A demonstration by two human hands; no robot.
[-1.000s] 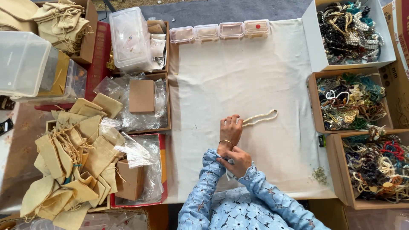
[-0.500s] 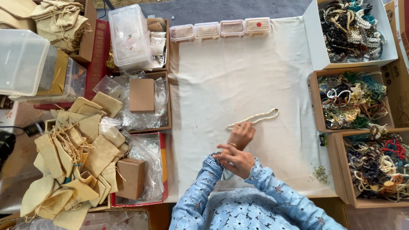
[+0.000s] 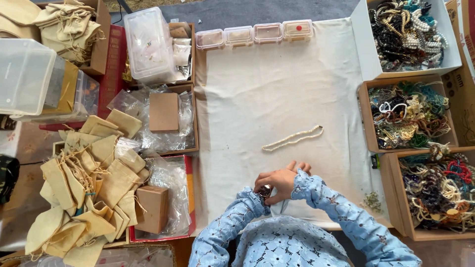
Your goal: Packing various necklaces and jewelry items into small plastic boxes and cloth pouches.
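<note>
Low centre of frame: right hand laid over left hand at the wrist, fingers curled; whether grasping anything, cannot tell. Cream bead necklace lying loose just above, untouched, on the white cloth covering the tabletop. Bead-filled boxes at right.

Left hand mostly hidden under right hand; only dark wrist piece shows, kind unclear. Whether either hand holds anything: cannot tell. Contents of four small clear cases too small to tell; one shows red spot. Bead boxes at right cut by frame edge, strands too tangled to separate. Cloth pouches cut at bottom-left. Dark item at left edge cut off, unidentifiable.
</note>
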